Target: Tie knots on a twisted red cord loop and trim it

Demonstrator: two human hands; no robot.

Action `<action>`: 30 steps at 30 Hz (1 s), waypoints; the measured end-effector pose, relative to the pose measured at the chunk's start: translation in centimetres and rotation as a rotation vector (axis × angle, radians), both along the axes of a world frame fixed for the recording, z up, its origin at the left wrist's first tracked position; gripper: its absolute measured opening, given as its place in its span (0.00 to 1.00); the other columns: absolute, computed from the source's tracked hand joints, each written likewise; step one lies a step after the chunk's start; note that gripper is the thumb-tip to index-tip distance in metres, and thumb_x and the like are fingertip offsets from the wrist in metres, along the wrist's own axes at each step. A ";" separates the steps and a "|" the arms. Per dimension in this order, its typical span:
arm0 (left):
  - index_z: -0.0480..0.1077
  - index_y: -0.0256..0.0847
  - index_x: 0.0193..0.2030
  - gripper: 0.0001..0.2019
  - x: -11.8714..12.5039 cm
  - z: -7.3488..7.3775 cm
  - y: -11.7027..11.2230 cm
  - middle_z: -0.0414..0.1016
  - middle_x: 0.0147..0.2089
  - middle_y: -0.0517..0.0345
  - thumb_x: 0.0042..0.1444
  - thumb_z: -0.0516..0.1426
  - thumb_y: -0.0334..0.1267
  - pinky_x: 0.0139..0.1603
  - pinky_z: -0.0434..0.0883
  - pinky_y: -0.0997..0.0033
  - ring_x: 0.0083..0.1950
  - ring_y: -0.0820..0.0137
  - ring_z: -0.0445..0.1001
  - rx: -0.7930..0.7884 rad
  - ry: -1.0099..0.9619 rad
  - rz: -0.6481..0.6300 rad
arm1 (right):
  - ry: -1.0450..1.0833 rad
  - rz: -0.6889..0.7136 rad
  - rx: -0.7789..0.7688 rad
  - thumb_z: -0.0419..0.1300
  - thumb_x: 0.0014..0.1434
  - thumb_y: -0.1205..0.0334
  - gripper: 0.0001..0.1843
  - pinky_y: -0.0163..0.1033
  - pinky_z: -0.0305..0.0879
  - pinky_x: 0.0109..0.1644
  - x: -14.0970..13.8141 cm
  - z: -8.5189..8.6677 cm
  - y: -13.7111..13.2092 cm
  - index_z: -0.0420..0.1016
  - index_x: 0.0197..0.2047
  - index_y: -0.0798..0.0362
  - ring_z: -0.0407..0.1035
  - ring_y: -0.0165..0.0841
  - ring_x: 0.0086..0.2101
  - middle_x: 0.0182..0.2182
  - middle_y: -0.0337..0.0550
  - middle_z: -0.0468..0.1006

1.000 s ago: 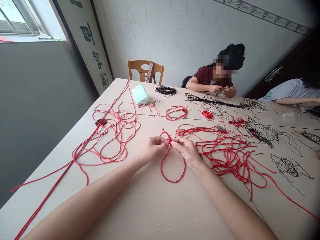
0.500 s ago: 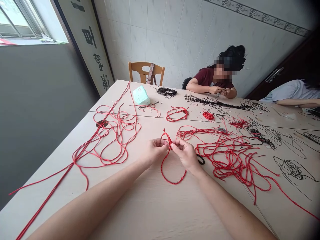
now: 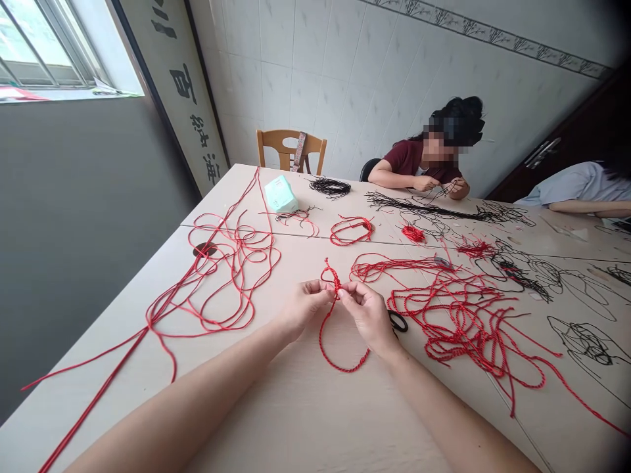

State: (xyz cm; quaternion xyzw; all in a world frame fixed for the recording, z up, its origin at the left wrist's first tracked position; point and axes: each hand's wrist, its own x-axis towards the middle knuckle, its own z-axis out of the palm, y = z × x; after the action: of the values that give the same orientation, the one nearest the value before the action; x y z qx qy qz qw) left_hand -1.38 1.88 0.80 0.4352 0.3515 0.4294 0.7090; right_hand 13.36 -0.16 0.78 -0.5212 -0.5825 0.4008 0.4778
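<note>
A twisted red cord (image 3: 340, 369) with a knotted section is pinched between both hands over the table. My left hand (image 3: 310, 302) is closed, its thumb and fingertips gripping the left side of the knot. From the right, my right hand (image 3: 365, 309) pinches the same knot, fingertips close to the left ones. Above the fingers a small loop and a short end of the cord stick up; below them a larger loop hangs toward the table. Beside my right wrist lies a black scissors handle (image 3: 398, 321), partly hidden by the hand.
Long red cords (image 3: 236, 263) sprawl over the left of the table (image 3: 296, 420). Tangled twisted red cords (image 3: 463, 322) lie right, with black cords (image 3: 586, 341) beyond. A mint-green packet (image 3: 280, 195) sits at the back. Across the table, a person (image 3: 414, 164) handles black cord.
The view has tilted slightly, so everything sits a little lower in the picture. Both hands keep their pinch on the red cord. The person opposite has moved their hands apart.
</note>
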 end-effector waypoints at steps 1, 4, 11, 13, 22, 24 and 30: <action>0.69 0.35 0.30 0.11 0.0 0.0 0.0 0.68 0.29 0.59 0.47 0.61 0.41 0.35 0.59 0.75 0.30 0.77 0.63 0.006 0.004 0.012 | -0.019 -0.019 0.010 0.58 0.55 0.54 0.12 0.36 0.63 0.32 0.0 0.0 -0.1 0.71 0.35 0.54 0.67 0.33 0.29 0.26 0.41 0.73; 0.70 0.35 0.30 0.10 0.1 0.0 -0.1 0.68 0.28 0.60 0.47 0.61 0.41 0.35 0.59 0.75 0.30 0.77 0.62 0.016 0.027 0.044 | -0.093 -0.074 0.053 0.58 0.55 0.54 0.11 0.36 0.62 0.31 -0.2 0.0 -0.2 0.71 0.34 0.54 0.66 0.32 0.28 0.25 0.40 0.72; 0.69 0.34 0.29 0.11 0.4 -0.2 -0.1 0.66 0.26 0.61 0.46 0.61 0.41 0.33 0.58 0.75 0.29 0.78 0.61 0.026 0.040 0.058 | -0.102 -0.088 0.063 0.59 0.54 0.55 0.11 0.36 0.62 0.32 -0.4 -0.2 -0.3 0.72 0.34 0.54 0.65 0.32 0.27 0.27 0.41 0.73; 0.68 0.34 0.28 0.11 0.3 -0.1 -0.1 0.66 0.26 0.61 0.47 0.61 0.41 0.33 0.58 0.76 0.29 0.77 0.61 0.032 0.034 0.051 | 0.023 -0.048 0.011 0.60 0.53 0.55 0.11 0.37 0.63 0.34 -0.4 -0.2 -0.2 0.72 0.35 0.54 0.67 0.32 0.29 0.28 0.41 0.74; 0.69 0.34 0.29 0.12 0.3 -0.5 -0.1 0.68 0.27 0.60 0.47 0.61 0.43 0.34 0.59 0.75 0.28 0.77 0.63 0.035 0.009 -0.003 | 0.421 0.061 -0.233 0.64 0.45 0.54 0.14 0.32 0.45 0.23 -0.1 0.4 0.4 0.73 0.31 0.56 0.49 0.23 0.20 0.19 0.33 0.64; 0.70 0.34 0.29 0.12 0.4 -0.5 -0.2 0.70 0.27 0.59 0.47 0.61 0.43 0.34 0.60 0.75 0.29 0.76 0.65 0.042 0.017 0.006 | 0.470 0.080 -0.262 0.64 0.44 0.54 0.14 0.32 0.43 0.23 -0.1 0.3 0.4 0.73 0.31 0.56 0.48 0.23 0.20 0.19 0.33 0.64; 0.70 0.34 0.30 0.13 0.7 -0.6 -0.3 0.74 0.32 0.54 0.47 0.61 0.43 0.39 0.64 0.72 0.33 0.73 0.69 0.039 0.019 0.039 | 0.499 0.054 -0.271 0.65 0.45 0.55 0.15 0.31 0.43 0.22 -0.3 -0.1 0.5 0.74 0.32 0.57 0.48 0.21 0.20 0.22 0.35 0.67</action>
State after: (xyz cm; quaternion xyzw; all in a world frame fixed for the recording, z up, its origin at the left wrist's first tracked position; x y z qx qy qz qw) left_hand -0.67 1.58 0.22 0.4460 0.3581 0.4458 0.6885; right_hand 13.08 0.32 0.63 -0.4501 -0.4017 0.6036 0.5214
